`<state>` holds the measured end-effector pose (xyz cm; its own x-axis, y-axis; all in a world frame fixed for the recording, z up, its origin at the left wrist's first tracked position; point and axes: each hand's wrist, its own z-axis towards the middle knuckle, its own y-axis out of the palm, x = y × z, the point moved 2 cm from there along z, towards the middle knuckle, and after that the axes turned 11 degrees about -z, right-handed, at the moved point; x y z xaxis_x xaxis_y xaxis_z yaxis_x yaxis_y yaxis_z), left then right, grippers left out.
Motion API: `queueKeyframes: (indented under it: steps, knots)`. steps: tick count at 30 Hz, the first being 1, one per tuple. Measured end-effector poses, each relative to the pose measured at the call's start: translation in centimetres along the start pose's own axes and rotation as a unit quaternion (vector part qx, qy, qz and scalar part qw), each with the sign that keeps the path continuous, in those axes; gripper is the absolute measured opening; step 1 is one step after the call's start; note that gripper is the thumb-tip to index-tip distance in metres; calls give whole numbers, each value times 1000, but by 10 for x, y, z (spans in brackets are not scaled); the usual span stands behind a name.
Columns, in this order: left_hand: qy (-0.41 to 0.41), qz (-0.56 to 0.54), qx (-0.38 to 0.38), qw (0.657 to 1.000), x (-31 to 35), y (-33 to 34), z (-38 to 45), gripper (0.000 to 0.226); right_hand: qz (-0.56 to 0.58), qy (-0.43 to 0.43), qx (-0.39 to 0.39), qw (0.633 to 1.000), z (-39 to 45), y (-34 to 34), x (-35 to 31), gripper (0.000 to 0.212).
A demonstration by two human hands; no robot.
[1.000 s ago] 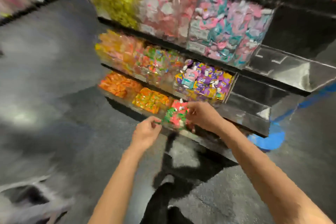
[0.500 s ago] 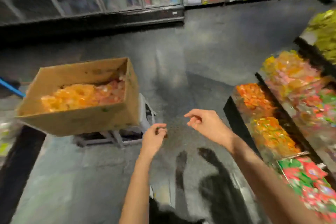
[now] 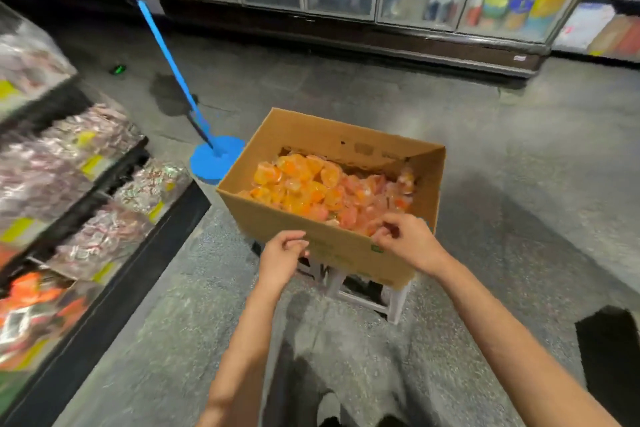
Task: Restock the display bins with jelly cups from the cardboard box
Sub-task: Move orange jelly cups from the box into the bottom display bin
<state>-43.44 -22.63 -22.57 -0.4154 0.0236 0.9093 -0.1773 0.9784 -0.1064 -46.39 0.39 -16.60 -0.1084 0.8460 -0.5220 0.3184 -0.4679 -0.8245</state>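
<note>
Both hands reached the cardboard box (image 3: pixel 332 246); loosely curled, empty fingers (image 3: pixel 388 230) just above jelly cups (image 3: pixel 311 187).

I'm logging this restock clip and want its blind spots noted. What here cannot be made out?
Head view only:
- Depth of jelly cups: cardboard box near wall hides the lower layers.
- Stool beneath the box: mostly covered by it.
- Display bins: motion-blurred, cut off at left edge.
- Right hand fingertips: blurred, contact unclear.

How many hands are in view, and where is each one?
2. The left hand hovers at the near wall of the cardboard box; the right hand reaches over that box's near rim, above the jelly cups.
</note>
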Motion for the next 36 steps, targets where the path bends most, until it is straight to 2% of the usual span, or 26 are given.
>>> queueKeyframes:
  steps: [5, 12, 17, 21, 25, 29, 33, 36]
  knots:
    - [-35, -88, 44, 995, 8, -49, 72, 20, -14, -20, -56, 998, 102, 22, -48, 24]
    - [-63, -75, 94, 991, -1, -103, 183, 15, 19, 18, -106, 994, 254, 78, -75, 18]
    - [-61, -37, 140, 988, 0, -134, 262, 24, 80, 79, -168, 979, 359, 138, -91, 42]
    - [-84, -63, 142, 984, -4, -149, 296, 10, 114, 158, -212, 958, 418, 178, -104, 74]
    - [-113, -100, 137, 979, -6, -156, 318, 25, 85, 183, -270, 941, 451, 214, -107, 96]
    - [-82, -78, 95, 989, -11, -168, 337, 22, 82, 193, -238, 948, 474, 234, -112, 90]
    - [-13, -48, 55, 997, -26, -175, 342, 27, 1, 233, -163, 959, 474, 243, -115, 75]
    - [-47, -63, 14, 997, -23, -175, 354, 36, 26, 267, -123, 955, 466, 234, -121, 69]
